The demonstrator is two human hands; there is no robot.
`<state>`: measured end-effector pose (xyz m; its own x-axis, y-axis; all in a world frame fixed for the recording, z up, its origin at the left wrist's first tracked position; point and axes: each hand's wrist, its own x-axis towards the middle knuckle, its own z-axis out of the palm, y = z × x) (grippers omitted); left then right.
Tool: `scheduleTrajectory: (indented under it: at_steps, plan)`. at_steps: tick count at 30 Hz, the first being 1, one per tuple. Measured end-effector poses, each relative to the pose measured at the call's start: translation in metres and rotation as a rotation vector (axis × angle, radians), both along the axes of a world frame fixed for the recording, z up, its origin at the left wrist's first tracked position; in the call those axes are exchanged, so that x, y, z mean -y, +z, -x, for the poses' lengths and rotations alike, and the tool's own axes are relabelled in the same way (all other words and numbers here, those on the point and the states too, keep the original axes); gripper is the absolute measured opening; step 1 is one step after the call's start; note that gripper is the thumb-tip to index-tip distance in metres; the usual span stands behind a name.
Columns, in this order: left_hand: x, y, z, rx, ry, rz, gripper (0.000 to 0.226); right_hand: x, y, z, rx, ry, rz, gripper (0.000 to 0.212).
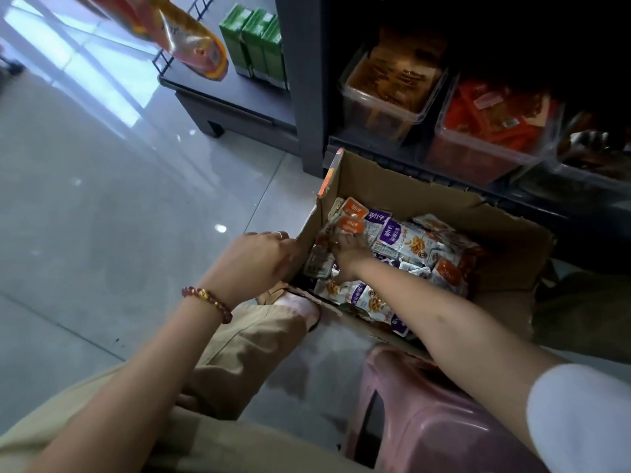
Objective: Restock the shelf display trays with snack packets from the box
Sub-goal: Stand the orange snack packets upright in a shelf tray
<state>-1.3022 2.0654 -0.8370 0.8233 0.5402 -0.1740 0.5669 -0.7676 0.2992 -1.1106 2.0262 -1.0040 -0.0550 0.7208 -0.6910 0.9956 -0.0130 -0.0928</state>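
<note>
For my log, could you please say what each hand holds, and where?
Left hand: cardboard box, left wall. Right hand: orange-topped snack packets, lower edge.

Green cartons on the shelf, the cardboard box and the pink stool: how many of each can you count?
Green cartons: 3
Cardboard box: 1
Pink stool: 1
Total: 5

Stool, cartons, glossy floor
A pink plastic stool [444, 421] stands on grey tiles [102, 199]; green cartons [254, 42] line a low shelf [218, 83].
</note>
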Motion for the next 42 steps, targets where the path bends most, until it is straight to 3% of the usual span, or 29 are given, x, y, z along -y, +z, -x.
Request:
scheduleTrajectory:
  at_steps: [5,8,13,16,18,21,23,26,29,31,34,36,40,42]
  plan:
    - [0.002,0.000,0.003,0.003,0.002,0.011,0.024,0.017,0.001,-0.008,-0.051,-0.104,-0.055,0.061]
    - [0.002,-0.001,0.006,0.004,-0.017,-0.013,0.019,0.036,0.006,-0.014,-0.063,-0.053,-0.179,0.040]
    - [0.007,0.001,0.007,0.014,-0.038,-0.032,0.016,0.064,0.026,-0.024,-0.077,-0.018,-0.276,0.025]
    - [0.014,-0.002,0.000,0.044,0.101,0.137,0.022,0.071,0.058,-0.023,-0.341,-0.510,-0.437,0.009]
    - [0.024,-0.010,-0.008,0.155,0.214,0.365,0.026,0.076,0.090,-0.016,-0.576,-0.979,-0.527,0.019]
    - [0.043,-0.020,-0.021,0.280,0.346,0.763,0.038,0.090,0.131,-0.002,-1.280,-1.644,-0.387,0.012]
    - [0.055,-0.018,-0.030,0.372,0.430,0.980,0.039,0.099,0.148,0.003,-1.548,-1.769,-0.308,0.019]
    - [0.064,-0.009,-0.039,0.632,0.530,1.162,0.035,0.113,0.160,0.010,-1.555,-1.667,-0.188,0.026]
    - [0.067,-0.001,-0.044,0.729,0.635,1.140,0.029,0.121,0.164,0.004,-1.584,-1.498,-0.036,0.027]
    - [0.063,0.000,-0.046,0.730,0.707,1.115,0.023,0.118,0.149,-0.016,-1.439,-1.367,-0.013,0.045]
    - [0.056,-0.001,-0.048,0.676,0.730,1.088,0.022,0.106,0.091,-0.065,-0.615,-1.194,-0.148,0.059]
    - [0.051,-0.001,-0.051,0.629,0.689,1.038,0.029,0.108,0.055,-0.094,-0.141,-1.132,-0.082,0.064]
    - [0.046,0.000,-0.058,0.486,0.563,0.770,0.041,0.115,0.014,-0.102,0.134,-0.837,0.043,0.068]
    - [0.047,0.000,-0.060,0.432,0.546,0.692,0.044,0.116,0.006,-0.088,0.184,-0.755,0.036,0.058]
